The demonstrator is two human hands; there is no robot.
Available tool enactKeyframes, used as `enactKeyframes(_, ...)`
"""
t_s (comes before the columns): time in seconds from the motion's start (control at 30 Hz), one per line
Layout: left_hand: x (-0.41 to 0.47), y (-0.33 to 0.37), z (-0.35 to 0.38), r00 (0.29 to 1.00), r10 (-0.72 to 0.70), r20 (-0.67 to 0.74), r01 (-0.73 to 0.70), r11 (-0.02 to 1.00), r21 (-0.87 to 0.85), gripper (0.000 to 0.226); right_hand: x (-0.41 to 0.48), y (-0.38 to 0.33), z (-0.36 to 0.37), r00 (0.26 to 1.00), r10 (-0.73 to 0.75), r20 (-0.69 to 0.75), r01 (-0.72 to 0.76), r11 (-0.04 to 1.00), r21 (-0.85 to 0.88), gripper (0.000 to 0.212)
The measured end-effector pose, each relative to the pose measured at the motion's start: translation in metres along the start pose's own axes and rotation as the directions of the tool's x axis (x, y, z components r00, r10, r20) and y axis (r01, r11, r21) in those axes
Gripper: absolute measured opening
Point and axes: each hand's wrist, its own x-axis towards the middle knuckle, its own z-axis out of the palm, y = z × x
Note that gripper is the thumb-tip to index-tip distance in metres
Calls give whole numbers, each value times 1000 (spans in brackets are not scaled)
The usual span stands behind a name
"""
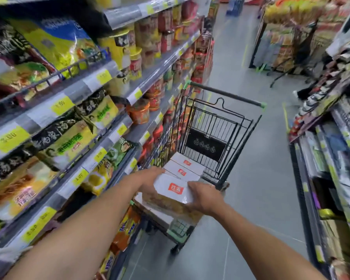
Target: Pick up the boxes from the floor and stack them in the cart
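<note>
I hold a white box (173,189) with a red label between both hands, above the near end of the black wire cart (236,130). My left hand (150,178) grips its left side and my right hand (205,197) grips its right side. Two more white boxes with red labels (185,166) lie in a row inside the cart, just beyond the held one. Other boxes sit beneath the held box; their tops are mostly hidden.
Shelves (101,91) packed with noodle bags and cups run along the left, close to the cart. Another shelf unit (331,158) lines the right. Grey floor (257,199) stretches between them. A display rack (287,41) stands further down the aisle.
</note>
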Motion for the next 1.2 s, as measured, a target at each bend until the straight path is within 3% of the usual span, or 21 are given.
enactKeyframes(0.23, 66, -52, 2, 996, -82, 33, 82, 996, -24, 93, 78, 7, 27, 988, 5, 152, -23, 993, 117, 46)
enactKeyframes(0.37, 107, -79, 3, 989, -139, 44, 142, 985, -95, 60, 114, 10, 46, 973, 3, 229, -40, 987, 158, 40)
enactKeyframes(0.67, 180, -116, 15, 967, -227, 116, 229, 973, -11, 34, 171, 20, 98, 890, 5, 456, -190, 913, 361, 39)
enactKeyframes(0.8, 201, -121, 29, 957, -251, 146, 254, 967, -4, 32, 188, 30, 120, 853, 34, 521, -280, 872, 401, 41)
enactKeyframes(0.97, 210, -119, 45, 946, -237, 220, 240, 971, 11, 29, 196, 30, 140, 864, 54, 500, -308, 842, 442, 47)
enactKeyframes(1.07, 208, -116, 46, 934, -263, 242, 266, 964, 20, 18, 203, 32, 147, 863, 43, 503, -262, 889, 375, 32)
enactKeyframes(1.2, 191, -100, 31, 929, -327, 175, 341, 938, -56, 47, 209, 32, 118, 868, 26, 496, -170, 953, 249, 31)
